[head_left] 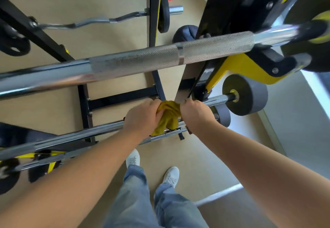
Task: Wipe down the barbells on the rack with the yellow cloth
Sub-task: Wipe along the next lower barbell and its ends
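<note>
The yellow cloth [168, 116] is bunched between my two hands over a low chrome barbell [75, 134] that runs from lower left to upper right, ending in grey plates [250, 94]. My left hand [142, 116] grips the cloth's left side against the bar. My right hand [195, 114] is closed on the cloth's right side. A thicker barbell [135, 60] with a knurled grip lies higher on the rack, close to the camera. An EZ curl bar [100, 21] rests farther back. A thinner bar [160, 135] sits just below the cloth.
The black and yellow rack frame [237, 67] stands at right, with black uprights [153, 13] behind. Black plates [15, 44] hang at left. My white shoes [133, 158] and grey trousers stand on the tan floor below the bars. A white floor line [219, 194] runs at lower right.
</note>
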Available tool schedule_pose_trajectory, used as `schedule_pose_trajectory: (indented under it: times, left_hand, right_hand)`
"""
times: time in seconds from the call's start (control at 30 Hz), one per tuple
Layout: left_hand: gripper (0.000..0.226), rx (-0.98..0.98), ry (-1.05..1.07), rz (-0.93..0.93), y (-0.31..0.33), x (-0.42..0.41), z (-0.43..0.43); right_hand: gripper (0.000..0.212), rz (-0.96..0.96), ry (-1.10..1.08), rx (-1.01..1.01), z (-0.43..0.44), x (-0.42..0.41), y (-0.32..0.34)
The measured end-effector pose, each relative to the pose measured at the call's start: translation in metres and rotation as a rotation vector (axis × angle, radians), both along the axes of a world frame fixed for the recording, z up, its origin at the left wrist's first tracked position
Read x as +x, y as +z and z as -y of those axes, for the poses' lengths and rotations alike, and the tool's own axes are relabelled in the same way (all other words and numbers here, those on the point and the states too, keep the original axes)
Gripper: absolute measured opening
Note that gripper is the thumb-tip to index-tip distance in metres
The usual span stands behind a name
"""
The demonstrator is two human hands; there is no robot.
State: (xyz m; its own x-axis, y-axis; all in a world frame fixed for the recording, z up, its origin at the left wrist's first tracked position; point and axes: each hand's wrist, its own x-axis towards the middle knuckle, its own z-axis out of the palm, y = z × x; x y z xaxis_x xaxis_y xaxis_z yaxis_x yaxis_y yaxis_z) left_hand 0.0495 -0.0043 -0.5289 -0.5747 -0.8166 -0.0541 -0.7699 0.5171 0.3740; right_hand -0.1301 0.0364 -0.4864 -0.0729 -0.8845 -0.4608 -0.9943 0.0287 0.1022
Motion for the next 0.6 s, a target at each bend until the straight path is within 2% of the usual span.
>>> schedule_pose_trajectory:
  times: [0.1,0.2,0.23,0.3,0.37,0.43,0.5,0.53,0.6]
  left_hand:
    - [0.036,-0.154,0.009,-0.094,0.004,0.007,0.003]
    - [0.047,-0.212,0.037,-0.026,0.016,0.008,0.024]
    - [0.050,-0.136,0.127,-0.049,0.019,0.009,0.030]
    - [0.048,0.154,0.335,-0.169,0.019,0.013,0.034]
    - [0.033,0.406,0.334,-0.242,0.020,0.019,0.028]
    - [0.024,0.327,0.214,-0.197,0.023,0.021,0.013]
    - [0.025,0.079,0.113,-0.125,0.023,0.019,-0.004]
    - [0.036,-0.014,0.050,-0.075,0.019,0.016,-0.013]
    - [0.066,-0.081,-0.051,0.167,0.009,0.006,-0.032]
  right_hand:
    - [0.027,-0.002,0.011,0.003,-0.001,-0.002,-0.002]
    - [0.028,0.021,-0.027,-0.002,-0.001,0.000,-0.003]
    - [0.029,0.028,-0.038,0.005,-0.001,0.000,-0.003]
    - [0.034,0.035,-0.046,0.020,-0.001,-0.001,-0.003]
    - [0.038,0.038,-0.046,0.027,-0.002,-0.002,-0.002]
    - [0.038,0.034,-0.043,0.022,-0.002,-0.002,-0.001]
    - [0.038,0.020,-0.035,0.006,-0.003,0.000,0.000]
    - [0.037,0.008,-0.027,-0.006,-0.003,0.000,0.000]
    - [0.036,-0.002,-0.016,-0.022,-0.004,0.002,0.000]
